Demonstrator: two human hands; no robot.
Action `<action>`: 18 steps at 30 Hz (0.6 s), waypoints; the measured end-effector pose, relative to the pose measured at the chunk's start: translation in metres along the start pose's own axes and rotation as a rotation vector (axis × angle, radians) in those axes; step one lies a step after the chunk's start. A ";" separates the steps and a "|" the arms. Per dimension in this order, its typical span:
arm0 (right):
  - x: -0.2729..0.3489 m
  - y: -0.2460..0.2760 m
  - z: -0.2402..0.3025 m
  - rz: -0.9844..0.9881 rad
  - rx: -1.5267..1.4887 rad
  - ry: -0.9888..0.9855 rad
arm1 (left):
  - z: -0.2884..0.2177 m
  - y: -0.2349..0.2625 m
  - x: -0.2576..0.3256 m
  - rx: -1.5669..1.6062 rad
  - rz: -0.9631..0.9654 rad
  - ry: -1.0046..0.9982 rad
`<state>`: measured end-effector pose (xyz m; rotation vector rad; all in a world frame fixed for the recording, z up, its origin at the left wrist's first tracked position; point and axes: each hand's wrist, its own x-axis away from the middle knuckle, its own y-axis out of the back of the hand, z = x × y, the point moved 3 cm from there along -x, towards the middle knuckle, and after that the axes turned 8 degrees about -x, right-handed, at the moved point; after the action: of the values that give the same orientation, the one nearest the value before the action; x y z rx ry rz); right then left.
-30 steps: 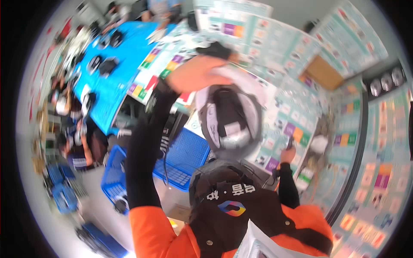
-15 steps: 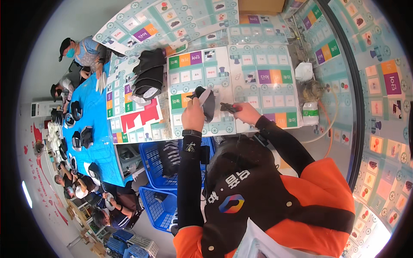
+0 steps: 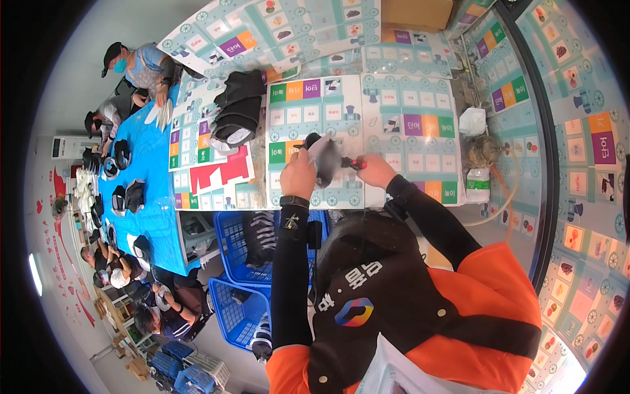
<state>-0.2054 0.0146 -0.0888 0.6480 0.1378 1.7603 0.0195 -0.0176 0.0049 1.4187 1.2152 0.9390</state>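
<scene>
Over the patterned tabletop, my left hand (image 3: 300,176) is closed on the edge of a grey and black shoe upper (image 3: 326,162), whose pale grey inner side shows. Close to its right side, my right hand (image 3: 378,173) grips a small dark hand tool with a red part (image 3: 355,163). The tool's front end points left at the upper; whether they touch I cannot tell, nor its exact kind. A stack of black shoe uppers (image 3: 238,108) lies to the left of my left hand.
Red and white cut sheet (image 3: 223,172) lies left on the table. Blue baskets (image 3: 230,246) holding shoe parts stand below its front edge. A white bag (image 3: 472,121) and a hose (image 3: 514,190) are at the right. Co-workers sit around a blue-covered table (image 3: 154,197) at the left.
My left hand has turned the shoe upper so more of its pale grey side shows. The tool in my right hand has come closer to it. The view has shifted slightly.
</scene>
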 end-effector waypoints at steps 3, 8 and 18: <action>-0.002 0.002 -0.001 -0.022 0.007 0.010 | -0.002 0.002 0.000 0.021 -0.002 0.002; 0.000 0.002 0.002 -0.012 0.017 -0.009 | -0.001 0.000 -0.001 0.035 0.007 0.008; 0.002 -0.003 0.018 -0.008 0.014 0.028 | 0.003 -0.001 0.007 -0.018 0.003 0.016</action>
<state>-0.1942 0.0133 -0.0745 0.6318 0.1716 1.7630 0.0234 -0.0117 0.0034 1.4012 1.2145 0.9627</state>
